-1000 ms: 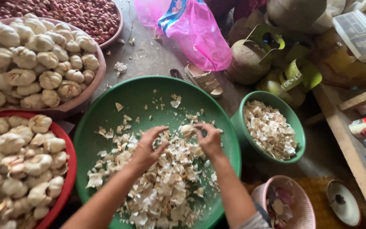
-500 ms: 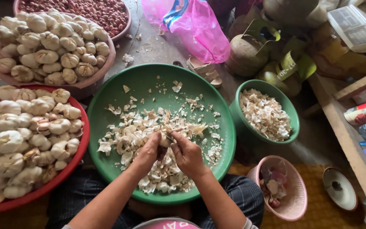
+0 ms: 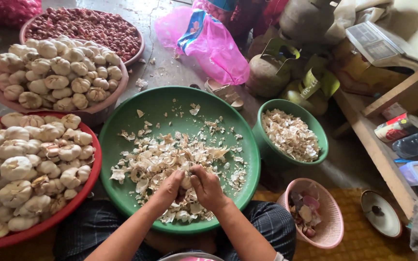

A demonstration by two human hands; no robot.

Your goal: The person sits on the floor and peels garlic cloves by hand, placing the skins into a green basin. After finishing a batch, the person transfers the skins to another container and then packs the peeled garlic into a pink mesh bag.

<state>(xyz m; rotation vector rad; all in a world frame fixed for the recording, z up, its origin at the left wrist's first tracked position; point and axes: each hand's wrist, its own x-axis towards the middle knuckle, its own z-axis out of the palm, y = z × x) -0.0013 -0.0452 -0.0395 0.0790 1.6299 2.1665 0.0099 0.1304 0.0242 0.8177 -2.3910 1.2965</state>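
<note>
My left hand (image 3: 170,187) and my right hand (image 3: 207,186) meet over the near part of a large green tray (image 3: 170,101). Together they grip a pale garlic bulb (image 3: 186,181) between the fingertips. Loose papery garlic skins (image 3: 156,159) lie scattered across the tray under and around both hands. My forearms come up from the bottom edge of the view, over my dark checked trousers.
A red basin (image 3: 85,191) heaped with garlic bulbs sits at left, a pink basin (image 3: 97,113) of more bulbs behind it, and a bowl of shallots (image 3: 88,26) beyond. A small green bowl (image 3: 267,145) holds peeled cloves at right, a pink basket (image 3: 327,212) below it. A pink plastic bag, a gas cylinder, a scale and a wooden shelf stand behind.
Both hands drew back from the tray's middle toward my body and closed together on a garlic bulb. The camera shifted, showing more of the left basins.
</note>
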